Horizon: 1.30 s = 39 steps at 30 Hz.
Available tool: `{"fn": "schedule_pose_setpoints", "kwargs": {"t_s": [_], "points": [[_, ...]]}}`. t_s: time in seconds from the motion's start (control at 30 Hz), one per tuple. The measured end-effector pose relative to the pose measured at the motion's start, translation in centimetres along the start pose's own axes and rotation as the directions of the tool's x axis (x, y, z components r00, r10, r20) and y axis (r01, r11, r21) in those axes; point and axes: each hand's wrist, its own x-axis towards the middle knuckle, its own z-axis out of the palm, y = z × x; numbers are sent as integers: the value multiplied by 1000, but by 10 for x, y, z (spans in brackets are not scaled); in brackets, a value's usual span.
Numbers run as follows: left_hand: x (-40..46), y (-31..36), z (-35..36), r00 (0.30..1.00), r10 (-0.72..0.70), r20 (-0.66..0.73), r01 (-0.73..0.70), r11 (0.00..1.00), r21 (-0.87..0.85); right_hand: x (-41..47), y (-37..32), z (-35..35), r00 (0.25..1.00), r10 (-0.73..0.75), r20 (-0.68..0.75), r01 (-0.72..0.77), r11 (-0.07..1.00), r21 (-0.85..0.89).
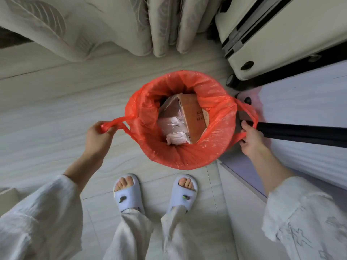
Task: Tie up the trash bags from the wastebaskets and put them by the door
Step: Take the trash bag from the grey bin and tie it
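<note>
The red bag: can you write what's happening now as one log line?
step: gathering handles | left hand: grips left handle | right hand: holds right handle | red bag: open, untied, in wastebasket | contents: cardboard box

Suitcase (281,44) and curtain (131,25) behind bag (180,156).

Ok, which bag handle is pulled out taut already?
The left handle, gripped in the left hand and stretched thin; the right handle hangs in a slack loop.

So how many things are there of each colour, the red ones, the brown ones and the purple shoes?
Red: 1, the trash bag, a handle gripped by the left hand and by the right hand.
Brown: 1, the cardboard box.
Pale purple: 2, the left slipper and the right slipper.
Total: 4.
</note>
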Motion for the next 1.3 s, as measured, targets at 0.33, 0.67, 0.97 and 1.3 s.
{"fn": "schedule_pose_setpoints", "kwargs": {"t_s": [0.33,0.67,0.97,1.3], "points": [[-90,87,-40,986,30,162,19,956,-293,-126,-49,-29,953,-248,175,268,958,-105],[-160,157,-44,864,223,451,-110,959,-263,-242,-102,-32,832,-295,469,329,944,10],[-211,207,-94,899,213,383,-27,899,-437,-337,-132,-65,755,-453,475,487,871,56],[-307,253,-172,829,341,443,-213,926,-313,-450,-140,-119,710,-605,359,643,766,19]]}}
